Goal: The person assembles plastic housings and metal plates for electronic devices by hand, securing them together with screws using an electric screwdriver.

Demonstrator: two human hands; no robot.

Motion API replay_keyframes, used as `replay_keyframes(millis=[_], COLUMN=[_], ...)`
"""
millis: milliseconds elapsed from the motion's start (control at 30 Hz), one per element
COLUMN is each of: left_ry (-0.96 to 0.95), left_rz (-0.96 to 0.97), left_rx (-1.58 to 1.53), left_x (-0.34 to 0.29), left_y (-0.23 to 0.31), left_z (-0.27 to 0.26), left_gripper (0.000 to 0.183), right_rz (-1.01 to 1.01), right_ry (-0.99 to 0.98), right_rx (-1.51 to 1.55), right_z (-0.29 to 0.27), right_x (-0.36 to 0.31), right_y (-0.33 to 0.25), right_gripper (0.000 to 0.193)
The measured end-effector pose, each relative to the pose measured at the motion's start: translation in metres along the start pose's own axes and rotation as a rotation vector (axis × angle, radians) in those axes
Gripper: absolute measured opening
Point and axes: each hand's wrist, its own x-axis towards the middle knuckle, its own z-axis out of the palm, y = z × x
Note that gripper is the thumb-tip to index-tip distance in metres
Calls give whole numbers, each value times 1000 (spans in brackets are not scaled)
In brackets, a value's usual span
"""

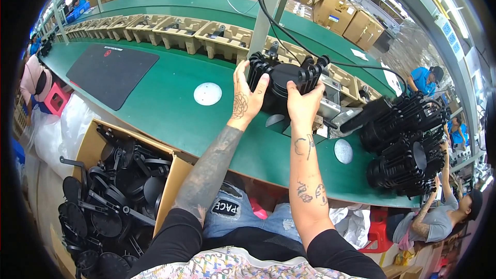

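Note:
Both of my hands grip one black round plastic part (pixel 284 79) with finned arms, held above the green workbench (pixel 170 119). My left hand (pixel 247 94) clasps its left side, fingers over the fins. My right hand (pixel 304 104) holds its right side from below. A black cable runs from behind the part up toward the top of the view. A metal fixture (pixel 328 102) sits just behind and to the right of the part.
An open cardboard box (pixel 93 144) of black plastic parts stands at my lower left. Stacks of similar black finned parts (pixel 408 139) lie at the bench's right end. Moulded pulp trays (pixel 181 31) line the conveyor behind. A dark mat (pixel 111 72) and a white disc (pixel 207 93) lie on the bench. Another person (pixel 439 217) sits at right.

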Motion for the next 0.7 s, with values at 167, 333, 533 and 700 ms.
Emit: replay_keyframes(millis=[167, 333, 533, 700], left_ry=[-109, -169, -250, -286], left_rz=[15, -61, -88, -24], left_rx=[-133, -262, -289, -193], left_x=[12, 10, 5, 6], left_y=[-24, -18, -17, -45], left_z=[-4, 0, -6, -19], left_gripper=[87, 92, 91, 110], right_rz=[18, 24, 40, 41], right_ry=[27, 104, -117, -189], right_rx=[197, 225, 87, -46], right_z=[33, 58, 42, 39], right_x=[-12, -8, -32, -49], right_y=[7, 7, -10, 10], right_gripper=[66, 74, 100, 90])
